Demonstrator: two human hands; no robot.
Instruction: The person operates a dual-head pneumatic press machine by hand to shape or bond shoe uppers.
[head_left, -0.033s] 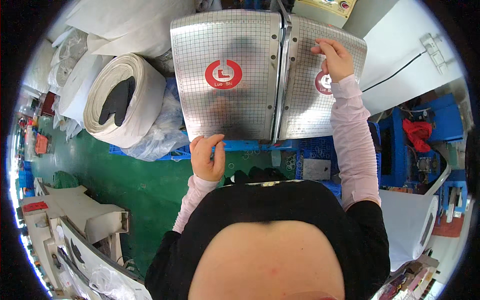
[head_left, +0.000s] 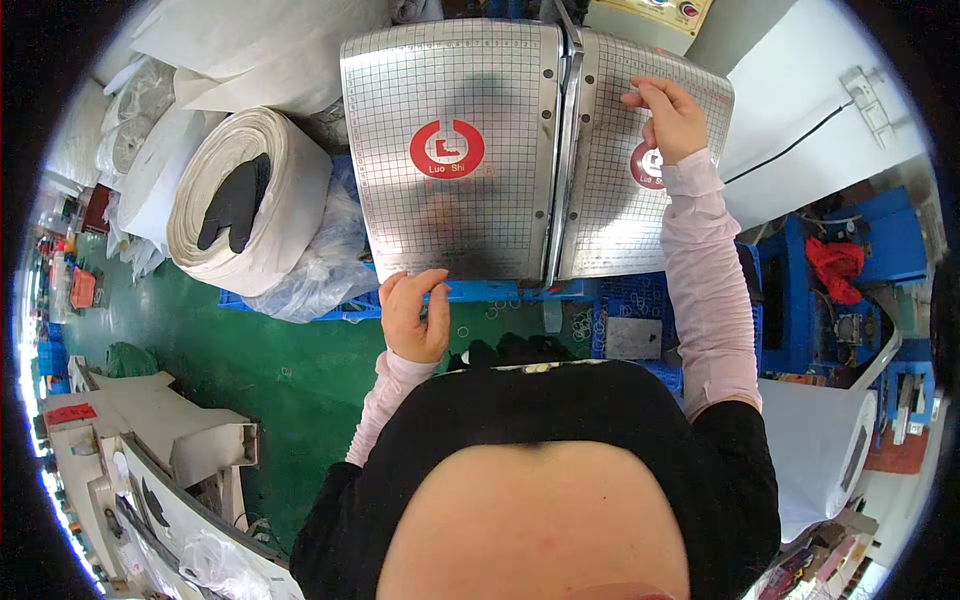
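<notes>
A silver gridded metal table of a machine lies in front of me as two plates, left (head_left: pixel 450 220) and right (head_left: pixel 610 220), each with a round red mark, split by a raised metal bar (head_left: pixel 560 150). My left hand (head_left: pixel 413 318) rests at the near edge of the left plate, fingers spread and touching the rim. My right hand (head_left: pixel 668 115) reaches far onto the right plate, with the fingertips pinched together on its surface beside the red mark. I can see nothing between those fingers. Both arms wear pale pink sleeves.
A big roll of white fabric (head_left: pixel 250 200) with a black glove in its core lies left of the table, with more white rolls and plastic bags behind it. Blue crates (head_left: pixel 620 300) sit under the table. A green floor (head_left: pixel 200 350) lies to the left, a white sheet (head_left: pixel 800 120) and blue machine parts (head_left: pixel 850 270) to the right.
</notes>
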